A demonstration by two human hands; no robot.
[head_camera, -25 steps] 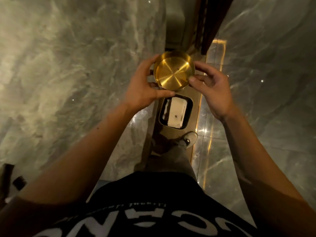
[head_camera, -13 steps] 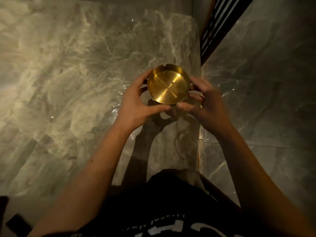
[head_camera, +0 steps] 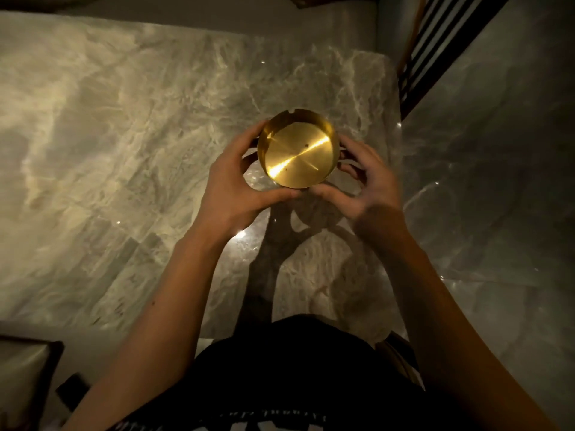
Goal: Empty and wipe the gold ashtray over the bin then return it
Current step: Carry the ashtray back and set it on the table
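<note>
Compared with the frame one second earlier, the bin that lay below the hands is gone from view, and the gold ashtray (head_camera: 298, 148) now hangs over a pale veined marble surface (head_camera: 124, 157); compared with half a second earlier, that surface fills more of the view, and a dark chair corner (head_camera: 28, 377) has come in at lower left. The ashtray is a round, shallow gold dish with a straight wall and at least one notch cut into its far rim. Its open side faces the camera, slightly tilted. A bright streak of reflected light crosses the flat base, and a few small dark specks sit on the base. It is held in the air above the surface, apart from it, with its shadow and the shadows of the hands cast on the marble nearer the body. The left hand (head_camera: 231, 194) cups the left wall: its fingers (head_camera: 255, 133) curl round the far side and the thumb reaches under the near rim, closed on the dish. The right hand (head_camera: 367, 188) is blurred; its thumb meets the near rim beside the left thumb, and its fingers (head_camera: 351, 154) bend toward the right wall, so both hands grip the dish. Both forearms are bare and reach forward from a dark shirt (head_camera: 289, 377). Darker marble floor (head_camera: 485, 213) lies to the right, and a dark slatted panel (head_camera: 435, 54) stands at upper right.
</note>
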